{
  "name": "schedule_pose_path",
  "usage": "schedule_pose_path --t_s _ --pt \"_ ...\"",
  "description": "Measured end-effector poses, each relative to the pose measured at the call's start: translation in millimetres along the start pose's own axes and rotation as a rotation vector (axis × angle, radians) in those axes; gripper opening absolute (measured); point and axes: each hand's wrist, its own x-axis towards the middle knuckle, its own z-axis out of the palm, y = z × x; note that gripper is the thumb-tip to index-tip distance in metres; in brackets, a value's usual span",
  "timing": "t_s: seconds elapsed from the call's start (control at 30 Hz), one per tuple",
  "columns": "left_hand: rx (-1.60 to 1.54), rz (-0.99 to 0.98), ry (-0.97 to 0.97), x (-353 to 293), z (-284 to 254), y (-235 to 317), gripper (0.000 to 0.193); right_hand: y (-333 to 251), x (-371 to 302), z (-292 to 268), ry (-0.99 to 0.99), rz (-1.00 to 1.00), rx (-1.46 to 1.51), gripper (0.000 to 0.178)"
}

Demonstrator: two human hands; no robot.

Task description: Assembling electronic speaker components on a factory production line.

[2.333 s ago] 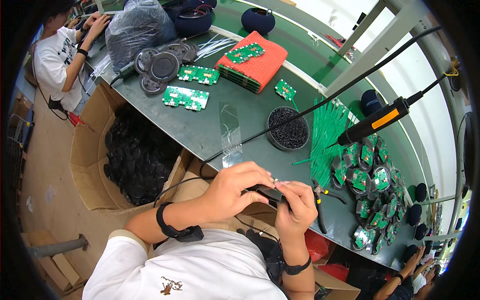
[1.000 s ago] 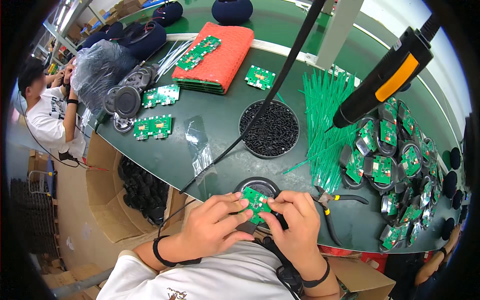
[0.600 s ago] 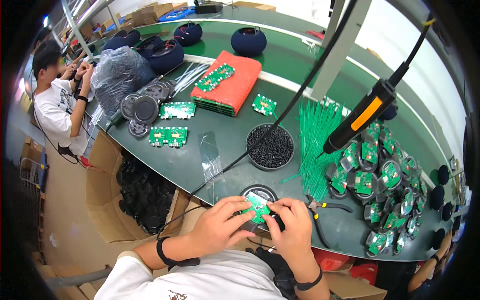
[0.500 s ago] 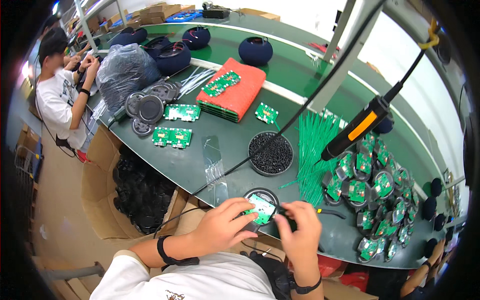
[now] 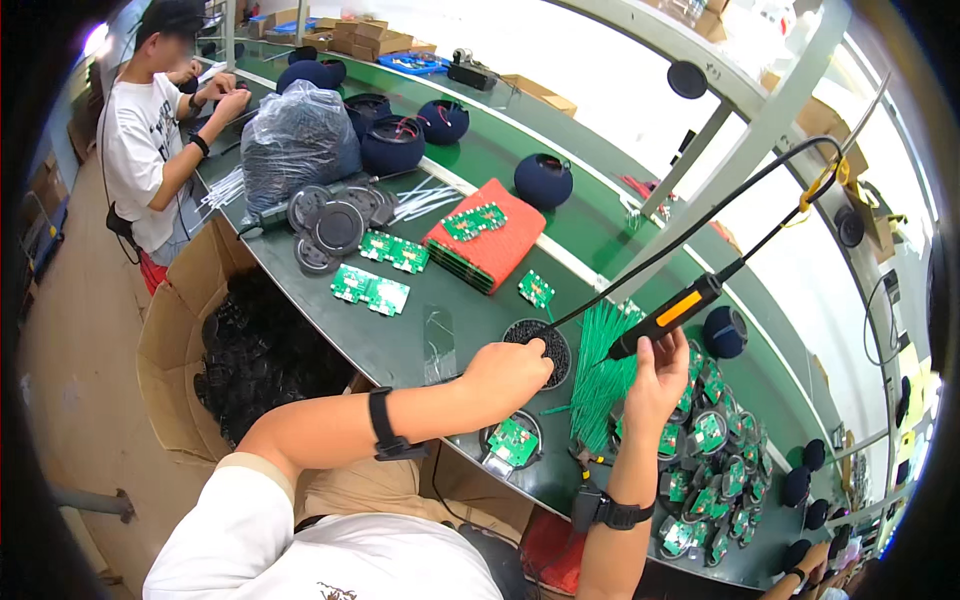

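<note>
My left hand (image 5: 512,378) reaches over a round bowl of small black screws (image 5: 556,372). Its fingers are pinched together at the bowl; whatever sits between the fingertips is hidden. My right hand (image 5: 660,378) is at the lower part of a black electric screwdriver (image 5: 672,318) with an orange stripe, thumb and fingers closing on its body. The tool hangs tilted from a cable, tip down to the left. Below my left hand, at the table's near edge, lies a round black speaker part (image 5: 537,428) with a green circuit board (image 5: 513,441) on it.
Green cable ties (image 5: 600,400) are spread beside the bowl. At right is a pile of round parts with boards (image 5: 708,430). Circuit boards (image 5: 370,289) and a red foam-wrapped stack (image 5: 490,240) lie farther left. A carton of black parts (image 5: 270,350) stands below; a co-worker (image 5: 150,130) stands far left.
Both hands have left the round part with the board, which now rests on the table. My left hand moved to the screw bowl, my right up to the screwdriver. The view has shifted.
</note>
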Motion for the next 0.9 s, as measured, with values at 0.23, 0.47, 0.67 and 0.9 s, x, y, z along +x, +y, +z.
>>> schedule_pose_path --t_s 0.23,0.47,0.67,0.9 --pt "0.120 -0.042 -0.072 12 12 -8 0.012 -42 -18 -1 -0.245 0.096 0.210 0.053" --pt "0.014 -0.011 0.089 10 20 -23 0.014 -62 -30 7 -0.497 0.198 0.546 0.043" --pt "0.023 -0.056 0.172 10 15 -19 0.011 -80 -39 5 -0.480 0.200 0.572 0.033" --pt "-0.565 -0.148 0.142 -9 -3 -9 0.015 -79 -47 5 -0.429 0.252 0.626 0.035"
